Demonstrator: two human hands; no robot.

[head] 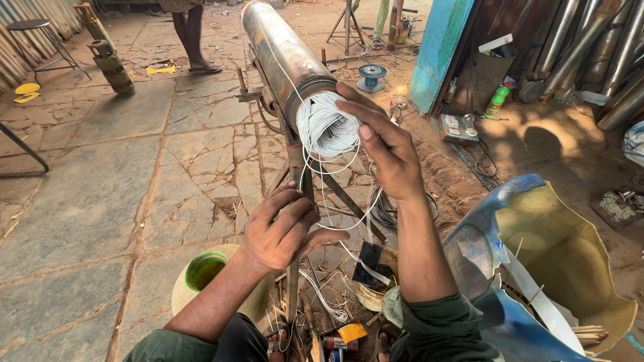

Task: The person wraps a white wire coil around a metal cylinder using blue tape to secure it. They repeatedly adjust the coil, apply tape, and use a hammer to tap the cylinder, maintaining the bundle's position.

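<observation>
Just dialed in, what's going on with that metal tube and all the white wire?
A person is working at the open end of a long metal cylinder held on a stand. Their right hand rests against the bundle of white wire packed into that end. Their left hand, lower down, is closed around loose strands hanging from the bundle. A green-rimmed bucket and a cut blue drum sit nearby, and another person stands in the background.

The cracked stone floor lay below me, a blue spool on it at one o'clock, a green bottle at two, a yellow scrap at eleven.
</observation>
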